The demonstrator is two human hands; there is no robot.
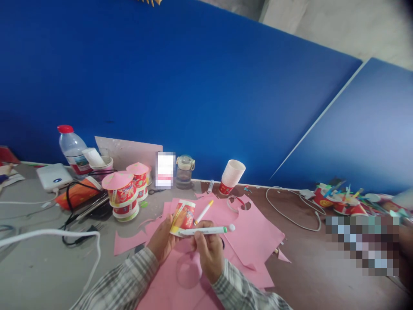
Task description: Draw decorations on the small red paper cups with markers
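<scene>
My left hand (163, 241) is closed around a red and white paper cup (183, 215), held tilted above pink paper sheets (251, 232). My right hand (208, 247) grips a white marker with a green band (206, 231), lying sideways against the cup's base. A second pen with a yellow tip (204, 212) sticks up between my right fingers beside the cup. Both sleeves are plaid.
Stacked cups with pink paper cone lids (124, 193) stand at left near a water bottle (73, 150), a white power bank (53, 176) and cables (74, 234). A tilted paper cup (230, 176), a small jar (185, 170) and more cups with pens (342, 200) stand along the blue wall.
</scene>
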